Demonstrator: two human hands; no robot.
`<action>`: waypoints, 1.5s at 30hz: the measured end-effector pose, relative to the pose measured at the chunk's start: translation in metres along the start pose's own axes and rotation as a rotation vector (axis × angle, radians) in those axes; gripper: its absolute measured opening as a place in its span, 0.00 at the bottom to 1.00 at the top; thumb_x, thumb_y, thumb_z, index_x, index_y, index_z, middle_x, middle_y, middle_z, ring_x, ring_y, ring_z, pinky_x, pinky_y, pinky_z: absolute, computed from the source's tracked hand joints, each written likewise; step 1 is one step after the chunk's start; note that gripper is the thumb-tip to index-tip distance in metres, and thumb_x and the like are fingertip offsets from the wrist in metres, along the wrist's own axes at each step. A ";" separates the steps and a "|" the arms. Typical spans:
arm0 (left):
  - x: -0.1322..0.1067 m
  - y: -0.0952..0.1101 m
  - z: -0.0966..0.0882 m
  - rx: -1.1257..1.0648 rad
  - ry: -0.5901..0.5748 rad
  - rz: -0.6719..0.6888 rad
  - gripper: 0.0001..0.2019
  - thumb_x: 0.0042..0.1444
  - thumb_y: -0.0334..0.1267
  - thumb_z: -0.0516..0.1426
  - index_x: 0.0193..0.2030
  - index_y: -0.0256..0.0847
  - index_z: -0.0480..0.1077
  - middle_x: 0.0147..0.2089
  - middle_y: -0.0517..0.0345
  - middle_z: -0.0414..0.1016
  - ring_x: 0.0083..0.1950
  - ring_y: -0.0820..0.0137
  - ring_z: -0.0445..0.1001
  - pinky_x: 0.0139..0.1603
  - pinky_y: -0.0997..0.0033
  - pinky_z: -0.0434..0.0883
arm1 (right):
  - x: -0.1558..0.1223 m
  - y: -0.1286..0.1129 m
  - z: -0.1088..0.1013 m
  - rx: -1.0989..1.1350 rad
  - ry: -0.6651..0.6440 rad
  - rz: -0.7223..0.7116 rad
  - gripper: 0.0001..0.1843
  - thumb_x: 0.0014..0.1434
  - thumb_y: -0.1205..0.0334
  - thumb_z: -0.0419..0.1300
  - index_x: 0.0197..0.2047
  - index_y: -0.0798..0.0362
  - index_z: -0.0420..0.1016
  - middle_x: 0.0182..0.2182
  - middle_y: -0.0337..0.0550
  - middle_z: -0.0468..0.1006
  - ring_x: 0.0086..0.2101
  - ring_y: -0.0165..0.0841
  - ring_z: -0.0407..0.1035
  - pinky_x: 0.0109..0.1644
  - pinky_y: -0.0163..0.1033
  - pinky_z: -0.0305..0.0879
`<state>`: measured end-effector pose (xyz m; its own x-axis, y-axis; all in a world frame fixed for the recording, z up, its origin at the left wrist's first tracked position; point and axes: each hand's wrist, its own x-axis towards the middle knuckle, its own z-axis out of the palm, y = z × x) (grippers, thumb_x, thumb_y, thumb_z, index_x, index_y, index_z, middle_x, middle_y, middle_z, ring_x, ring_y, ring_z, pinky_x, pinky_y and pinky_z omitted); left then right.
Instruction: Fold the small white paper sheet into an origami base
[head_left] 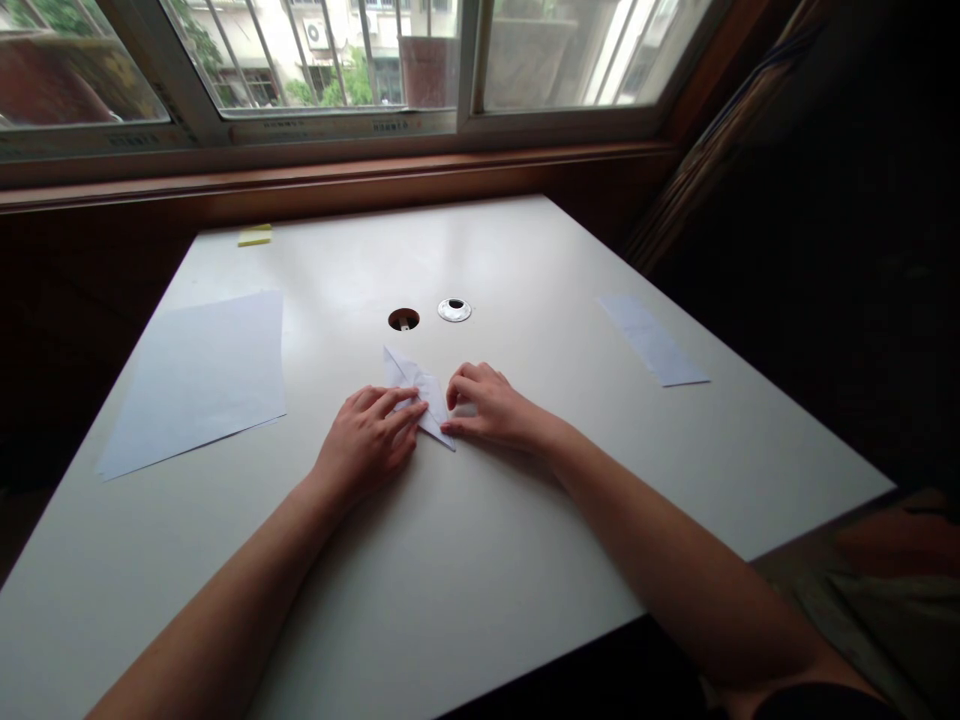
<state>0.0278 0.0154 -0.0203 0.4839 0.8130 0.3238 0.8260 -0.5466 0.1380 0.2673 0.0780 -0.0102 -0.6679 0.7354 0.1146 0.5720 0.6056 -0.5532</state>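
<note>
A small folded white paper piece (412, 378), pointed at both ends, lies on the white table (480, 540) just below a round cable hole. My left hand (367, 440) rests on its left side with fingers stretched flat, pressing the paper down. My right hand (487, 405) sits on its right side, fingers curled, with the thumb and fingertips pinching the near tip of the fold.
A large white sheet (199, 378) lies at the left. A narrow paper strip (651, 340) lies at the right. Behind the hands are the cable hole (403, 319) and its round cap (454, 310). A yellow sticky pad (255, 236) sits at the far left corner, under the window.
</note>
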 end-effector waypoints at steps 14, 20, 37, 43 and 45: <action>0.000 0.000 -0.001 0.019 -0.014 0.007 0.17 0.64 0.38 0.54 0.59 0.48 0.71 0.62 0.57 0.72 0.56 0.57 0.70 0.60 0.50 0.67 | -0.003 0.003 -0.002 0.025 -0.102 -0.022 0.27 0.46 0.44 0.73 0.43 0.47 0.70 0.46 0.43 0.70 0.46 0.41 0.62 0.54 0.47 0.60; 0.000 0.001 -0.002 0.036 0.032 -0.011 0.17 0.64 0.40 0.55 0.59 0.49 0.71 0.59 0.54 0.74 0.52 0.58 0.71 0.53 0.53 0.70 | -0.007 0.004 -0.003 0.051 -0.069 -0.084 0.30 0.46 0.38 0.71 0.44 0.48 0.70 0.44 0.43 0.71 0.46 0.40 0.63 0.55 0.47 0.60; -0.001 -0.004 0.002 -0.006 0.103 -0.018 0.22 0.61 0.48 0.59 0.60 0.45 0.68 0.51 0.48 0.73 0.56 0.53 0.66 0.59 0.48 0.65 | -0.006 0.009 0.003 0.058 0.063 -0.210 0.16 0.58 0.55 0.67 0.51 0.44 0.79 0.43 0.46 0.75 0.43 0.38 0.67 0.53 0.47 0.64; 0.000 -0.009 0.002 -0.127 0.065 -0.068 0.21 0.62 0.48 0.58 0.60 0.45 0.67 0.50 0.50 0.72 0.51 0.59 0.70 0.52 0.58 0.70 | -0.006 0.013 0.004 0.086 0.073 -0.218 0.15 0.59 0.57 0.66 0.51 0.44 0.80 0.43 0.45 0.75 0.42 0.37 0.68 0.52 0.46 0.66; 0.000 -0.011 0.002 -0.130 0.069 -0.074 0.20 0.62 0.48 0.58 0.58 0.45 0.68 0.48 0.51 0.72 0.50 0.59 0.70 0.52 0.58 0.70 | -0.006 0.014 0.004 0.093 0.079 -0.222 0.15 0.60 0.57 0.66 0.51 0.44 0.80 0.43 0.46 0.75 0.42 0.36 0.68 0.52 0.46 0.66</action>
<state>0.0197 0.0215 -0.0241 0.3982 0.8390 0.3708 0.8121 -0.5104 0.2827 0.2774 0.0807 -0.0216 -0.7305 0.6115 0.3040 0.3666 0.7268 -0.5808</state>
